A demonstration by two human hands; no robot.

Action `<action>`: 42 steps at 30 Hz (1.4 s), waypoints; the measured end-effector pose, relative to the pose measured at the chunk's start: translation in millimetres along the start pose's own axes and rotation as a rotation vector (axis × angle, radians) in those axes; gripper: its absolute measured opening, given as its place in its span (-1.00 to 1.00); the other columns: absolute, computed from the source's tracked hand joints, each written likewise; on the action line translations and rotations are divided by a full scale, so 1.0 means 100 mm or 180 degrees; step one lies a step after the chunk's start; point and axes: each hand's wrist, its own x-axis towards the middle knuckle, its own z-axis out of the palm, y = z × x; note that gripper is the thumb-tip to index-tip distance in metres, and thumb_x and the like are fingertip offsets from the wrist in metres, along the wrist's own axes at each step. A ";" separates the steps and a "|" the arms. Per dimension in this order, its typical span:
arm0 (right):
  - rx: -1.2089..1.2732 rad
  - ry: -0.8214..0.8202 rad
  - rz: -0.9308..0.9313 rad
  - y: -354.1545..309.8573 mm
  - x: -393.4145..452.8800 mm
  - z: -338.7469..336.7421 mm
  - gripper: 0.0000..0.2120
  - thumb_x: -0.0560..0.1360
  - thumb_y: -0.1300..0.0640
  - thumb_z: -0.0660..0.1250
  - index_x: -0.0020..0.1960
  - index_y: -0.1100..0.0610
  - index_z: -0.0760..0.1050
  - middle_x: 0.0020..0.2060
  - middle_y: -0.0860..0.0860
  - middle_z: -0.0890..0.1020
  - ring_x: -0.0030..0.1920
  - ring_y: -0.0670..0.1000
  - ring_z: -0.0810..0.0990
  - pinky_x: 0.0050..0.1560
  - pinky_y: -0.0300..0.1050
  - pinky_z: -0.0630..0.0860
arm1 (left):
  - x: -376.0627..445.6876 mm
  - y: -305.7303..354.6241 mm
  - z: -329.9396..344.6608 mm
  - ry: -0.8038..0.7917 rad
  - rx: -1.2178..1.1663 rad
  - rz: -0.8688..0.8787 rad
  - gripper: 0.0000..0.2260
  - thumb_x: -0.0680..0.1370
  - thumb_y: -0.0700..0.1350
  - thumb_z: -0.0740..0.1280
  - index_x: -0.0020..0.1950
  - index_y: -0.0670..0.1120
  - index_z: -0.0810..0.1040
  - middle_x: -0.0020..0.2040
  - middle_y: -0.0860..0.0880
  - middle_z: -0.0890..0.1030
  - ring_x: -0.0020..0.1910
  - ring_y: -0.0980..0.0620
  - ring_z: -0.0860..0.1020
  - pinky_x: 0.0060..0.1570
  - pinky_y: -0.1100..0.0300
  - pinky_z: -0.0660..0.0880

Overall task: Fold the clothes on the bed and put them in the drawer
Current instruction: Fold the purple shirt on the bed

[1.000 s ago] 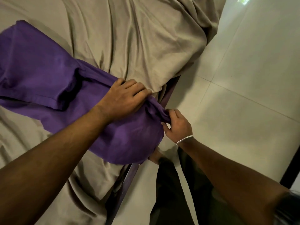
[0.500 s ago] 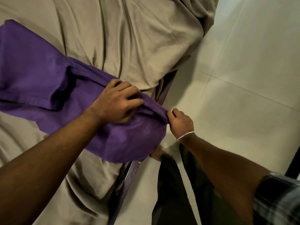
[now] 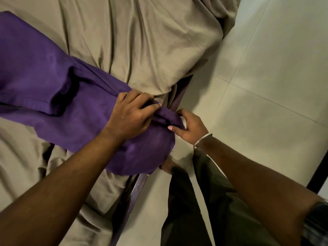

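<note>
While draped across the bed (image 3: 142, 41), purple garment (image 3: 44, 89) in both pinching grips: left hand (image 3: 131, 114), right hand (image 3: 191, 128)

A garment (image 3: 53, 96) lies across the bed (image 3: 142, 41), its right end overhanging the bed's right edge; floor (image 3: 266, 77) lies right.

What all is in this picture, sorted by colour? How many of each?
Purple: 1, the purple garment
Beige: 1, the bed sheet
Silver: 1, the bracelet
Hands: 2, left hand, right hand, both gripping the garment
Total: 5
</note>
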 end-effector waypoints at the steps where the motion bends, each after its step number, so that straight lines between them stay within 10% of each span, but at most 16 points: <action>1: -0.0185 -0.0111 -0.0049 0.00 0.04 -0.02 -0.62 0.43 -0.04 0.46 0.10 0.17 0.49 -0.06 0.07 0.60 -0.07 0.05 0.54 -0.08 -0.16 0.40 | 0.01 0.03 0.00 0.0028 -0.0016 -0.0075 -0.86 0.59 -0.12 0.34 0.08 -0.06 0.68 0.01 -0.09 0.64 -0.07 -0.15 0.55 -0.18 -0.01 0.35; 7: -0.1162 0.0153 -0.0302 0.08 0.05 -0.08 -0.66 0.35 0.15 0.37 0.09 0.21 0.46 -0.10 0.16 0.56 -0.21 0.23 0.53 -0.27 0.01 0.53 | 0.03 0.03 -0.03 -0.0297 0.0052 -0.0093 -0.67 0.50 0.15 0.40 0.14 -0.03 0.66 0.06 -0.10 0.62 -0.03 -0.14 0.52 -0.14 -0.01 0.32; 19: -0.1643 0.0208 -0.0350 0.12 0.09 0.02 -0.76 0.37 0.16 0.44 -0.01 0.20 0.52 -0.16 0.15 0.57 -0.31 0.23 0.56 -0.46 -0.07 0.46 | 0.11 0.08 0.17 -0.0185 0.0645 0.0476 -0.90 0.53 -0.12 0.35 -0.12 0.03 0.65 -0.06 0.04 0.65 -0.12 -0.07 0.56 -0.09 -0.01 0.31; 26: -0.0528 -0.0460 -0.0562 0.18 0.08 -0.07 -0.50 0.40 -0.17 0.43 0.15 0.17 0.48 0.02 0.08 0.53 -0.09 0.09 0.54 -0.12 -0.09 0.52 | -0.16 0.27 0.08 -0.0299 0.0411 0.0028 -0.74 0.56 -0.05 0.29 0.19 -0.02 0.65 0.10 -0.02 0.64 0.10 -0.10 0.52 0.09 -0.08 0.30; 32: -0.0179 -0.0130 -0.0229 0.07 0.16 -0.25 -0.65 0.44 -0.05 0.47 0.07 0.17 0.54 -0.02 0.04 0.63 -0.01 0.05 0.60 -0.01 -0.01 0.56 | -0.60 0.98 -0.04 0.0474 -0.0778 -0.1885 -0.87 0.55 -0.18 0.31 0.03 -0.13 0.63 -0.08 -0.09 0.62 -0.13 -0.11 0.54 -0.14 0.04 0.40; 36: -0.0167 -0.0575 -0.0049 0.00 0.26 -0.32 -0.53 0.37 -0.07 0.56 0.13 0.13 0.51 0.03 -0.03 0.65 0.08 0.00 0.62 0.05 -0.14 0.50 | -0.84 1.85 0.07 0.1284 -0.2103 -0.4737 -0.92 0.51 -0.20 0.29 -0.07 -0.08 0.57 -0.17 -0.01 0.59 -0.19 0.07 0.55 -0.15 0.07 0.49; 39: -0.0353 -0.0768 -0.0087 0.03 0.31 -0.31 -0.64 0.40 -0.01 0.53 0.08 0.14 0.53 -0.05 0.02 0.68 -0.06 0.09 0.64 -0.03 -0.03 0.56 | -1.01 2.10 0.29 0.1791 -0.2662 -0.6734 -0.74 0.49 -0.34 0.40 0.14 -0.14 0.50 0.06 -0.10 0.61 0.07 -0.05 0.57 0.19 -0.13 0.50; 42: -0.0545 -0.1081 -0.0239 0.05 0.33 -0.32 -0.78 0.44 0.08 0.48 -0.01 0.18 0.56 -0.16 0.10 0.63 -0.20 0.14 0.55 -0.13 0.04 0.52 | -1.10 2.07 0.38 0.1777 -0.3167 -0.6622 -0.53 0.48 -0.23 0.48 0.34 -0.12 0.41 0.28 -0.08 0.56 0.27 -0.07 0.53 0.29 0.00 0.47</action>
